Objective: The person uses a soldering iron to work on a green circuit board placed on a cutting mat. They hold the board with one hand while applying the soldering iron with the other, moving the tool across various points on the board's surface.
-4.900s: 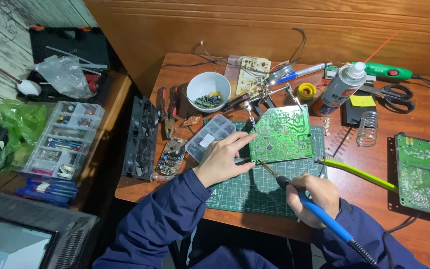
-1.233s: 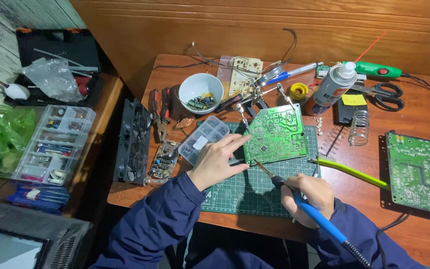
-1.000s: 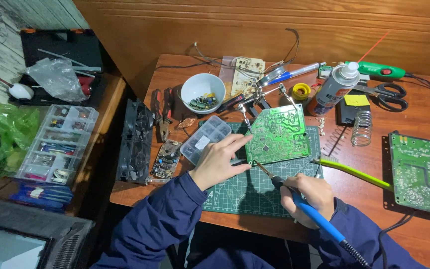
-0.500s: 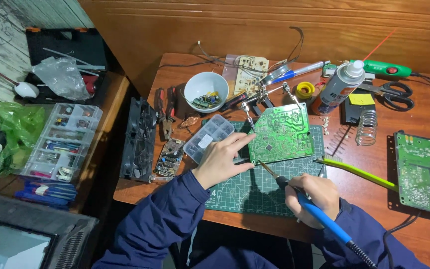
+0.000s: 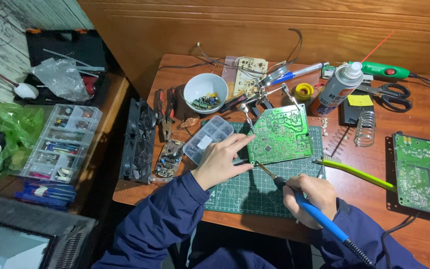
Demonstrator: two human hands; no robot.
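Observation:
A green circuit board (image 5: pixel 280 133) stands tilted over a green cutting mat (image 5: pixel 255 192), clamped by a helping-hands stand (image 5: pixel 264 95). My left hand (image 5: pixel 221 159) rests at the board's lower left edge, fingers stretched toward it, pinching something thin and dark that I cannot identify. My right hand (image 5: pixel 308 197) grips a blue-handled soldering iron (image 5: pixel 319 219). Its metal tip (image 5: pixel 264 169) points at the board's bottom left corner, close to my left fingertips.
A white bowl (image 5: pixel 205 90) of small parts, a clear parts box (image 5: pixel 208 138), pliers (image 5: pixel 164 112), a spray can (image 5: pixel 336 88), scissors (image 5: pixel 388 94), a spring holder (image 5: pixel 365 128), a second green board (image 5: pixel 425 172) and a yellow-green tool (image 5: pixel 358 174) crowd the wooden desk. A compartment organiser (image 5: pixel 60 142) sits left.
My hands and the soldering iron keep nearly the same pose at the board's lower left corner. Only the head camera shifts slightly.

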